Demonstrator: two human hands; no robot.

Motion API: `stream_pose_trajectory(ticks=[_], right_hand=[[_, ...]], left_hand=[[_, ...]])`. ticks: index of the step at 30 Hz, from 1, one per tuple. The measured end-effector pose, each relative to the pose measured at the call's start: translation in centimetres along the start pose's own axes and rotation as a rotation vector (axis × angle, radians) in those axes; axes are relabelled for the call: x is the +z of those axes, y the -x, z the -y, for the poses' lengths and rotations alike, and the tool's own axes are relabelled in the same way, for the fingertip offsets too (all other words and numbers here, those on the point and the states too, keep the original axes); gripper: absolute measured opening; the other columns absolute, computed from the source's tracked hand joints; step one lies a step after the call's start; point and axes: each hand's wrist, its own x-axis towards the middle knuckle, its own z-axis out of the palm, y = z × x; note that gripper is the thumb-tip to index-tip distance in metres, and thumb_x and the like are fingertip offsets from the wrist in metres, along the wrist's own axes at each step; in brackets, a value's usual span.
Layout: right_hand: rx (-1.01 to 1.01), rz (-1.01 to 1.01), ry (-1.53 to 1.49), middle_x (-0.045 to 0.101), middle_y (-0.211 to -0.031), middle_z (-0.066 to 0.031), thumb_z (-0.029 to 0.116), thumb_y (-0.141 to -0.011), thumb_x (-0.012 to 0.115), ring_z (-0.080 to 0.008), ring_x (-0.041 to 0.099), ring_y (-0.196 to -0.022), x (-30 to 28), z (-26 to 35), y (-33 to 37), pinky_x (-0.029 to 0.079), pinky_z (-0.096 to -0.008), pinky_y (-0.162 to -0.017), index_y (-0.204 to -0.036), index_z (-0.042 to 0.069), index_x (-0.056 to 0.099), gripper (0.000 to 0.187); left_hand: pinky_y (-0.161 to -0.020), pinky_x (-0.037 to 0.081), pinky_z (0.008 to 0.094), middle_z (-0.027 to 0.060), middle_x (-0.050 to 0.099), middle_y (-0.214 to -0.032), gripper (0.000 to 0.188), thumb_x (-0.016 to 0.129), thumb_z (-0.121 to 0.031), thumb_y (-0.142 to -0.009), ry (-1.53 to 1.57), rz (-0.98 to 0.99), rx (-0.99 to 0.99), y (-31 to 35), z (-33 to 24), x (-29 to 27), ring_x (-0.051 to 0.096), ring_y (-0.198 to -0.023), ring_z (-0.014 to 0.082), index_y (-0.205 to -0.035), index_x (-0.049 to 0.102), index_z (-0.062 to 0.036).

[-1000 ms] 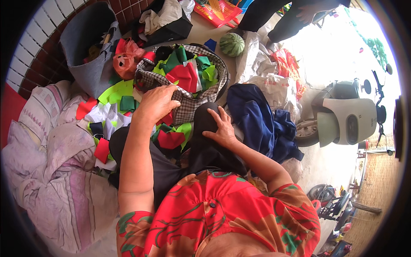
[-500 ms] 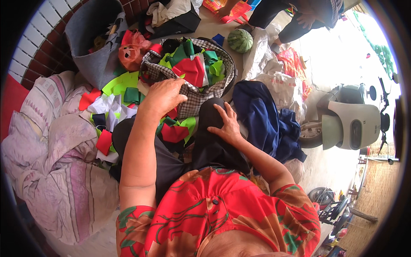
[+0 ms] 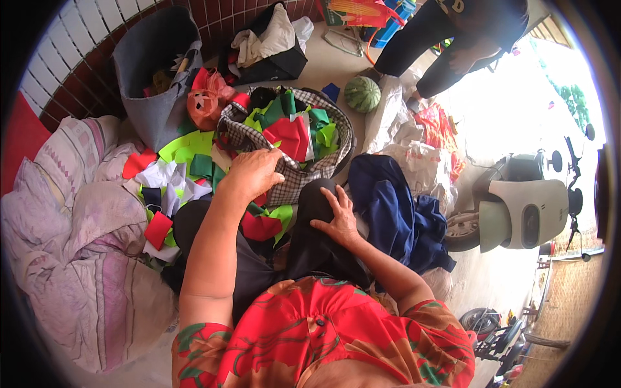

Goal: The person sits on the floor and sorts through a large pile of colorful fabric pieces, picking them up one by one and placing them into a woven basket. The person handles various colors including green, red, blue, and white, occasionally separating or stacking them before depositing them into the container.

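Observation:
My left hand [image 3: 253, 173] is at the near left edge of a checked fabric bag [image 3: 304, 174], thumb apart from the fingers; whether it touches the rim is unclear. The bag is heaped with cloth scraps [image 3: 288, 137] in red, green, lime and black. My right hand [image 3: 339, 216] rests on my dark-trousered right knee, fingers spread, holding nothing. Between my legs lie more red and lime scraps [image 3: 261, 225]. Left of my left forearm is a loose pile of white, lime, green and red scraps [image 3: 171, 180].
A grey felt bin [image 3: 152, 103] and pinkish patterned bedding [image 3: 97, 226] lie left. Dark blue cloth [image 3: 391, 204] is beside my right knee. Beyond are a watermelon [image 3: 362, 94], white sacks [image 3: 414, 169] and another person's dark-clothed legs [image 3: 417, 42]. A pale scooter [image 3: 527, 210] stands right.
The whole view has shifted slightly, showing more of the far side. The other person's hand has left the red bag at the back. My hands keep their places by the bag and knee.

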Motion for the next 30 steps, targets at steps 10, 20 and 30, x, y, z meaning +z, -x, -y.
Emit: stream_pose_trajectory(ticks=[10,20,30], right_hand=[[-0.02,-0.014,0.012,0.023,-0.146,-0.0179,0.044,-0.063,0.078,-0.0424,0.028,-0.13,-0.07,-0.1,0.1,0.035,-0.0517,-0.102,-0.139,0.029,0.035,0.088],[-0.035,-0.02,-0.007,0.023,-0.146,-0.018,0.045,-0.063,0.078,-0.0422,0.028,-0.13,0.01,-0.38,0.21,0.036,-0.0517,-0.101,-0.139,0.03,0.036,0.088],[0.002,-0.008,-0.016,0.023,-0.146,-0.0177,0.04,-0.063,0.079,-0.0414,0.026,-0.131,-0.13,0.0,0.19,0.036,-0.0527,-0.101,-0.139,0.031,0.035,0.088]], left_hand=[[-0.089,0.044,0.0434,0.0143,0.063,-0.105,0.043,0.068,-0.027,-0.077,-0.012,0.012,-0.007,-0.07,0.19,0.33,0.057,-0.104,0.0315,-0.111,0.054,-0.0053],[-0.09,0.043,0.0433,0.0165,0.062,-0.108,0.046,0.068,-0.027,-0.077,0.006,0.044,-0.038,0.04,-0.33,0.02,0.056,-0.106,0.0321,-0.115,0.054,-0.0054],[-0.091,0.043,0.0422,0.0173,0.061,-0.111,0.049,0.067,-0.028,-0.078,0.008,0.037,-0.009,-0.02,-0.14,0.26,0.056,-0.107,0.0326,-0.118,0.054,-0.0041]])
